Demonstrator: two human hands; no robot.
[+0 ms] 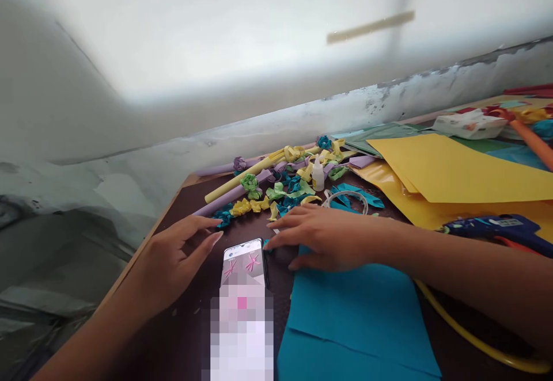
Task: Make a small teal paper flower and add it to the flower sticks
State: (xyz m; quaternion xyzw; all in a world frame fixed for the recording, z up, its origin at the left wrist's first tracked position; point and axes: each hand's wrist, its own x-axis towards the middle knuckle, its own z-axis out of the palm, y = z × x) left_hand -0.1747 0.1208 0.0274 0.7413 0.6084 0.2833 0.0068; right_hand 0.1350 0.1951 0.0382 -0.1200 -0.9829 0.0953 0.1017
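Note:
My left hand point(170, 260) is over the dark tabletop, thumb and index finger apart. Its index fingertip meets or nearly meets a blue crumpled-paper flower point(223, 216) at the end of a yellow folded-paper strip point(249, 206). My right hand point(322, 237) reaches in from the right with its fingers spread, above the far end of the blue paper sheets point(354, 312). Near its fingertips lies a small teal scrap point(268, 245); whether they touch is unclear. Between my hands a phone point(244, 263) lies face up, its lower part pixelated.
Paper tubes point(235, 181), green flowers point(250, 185) and curled strips cover the table's back. Among them stand a small white bottle point(318, 175) and a clear ring point(366, 202). Yellow sheets point(466, 168) and a blue glue gun point(496, 227) lie right, with a yellow cord point(470, 341) nearer.

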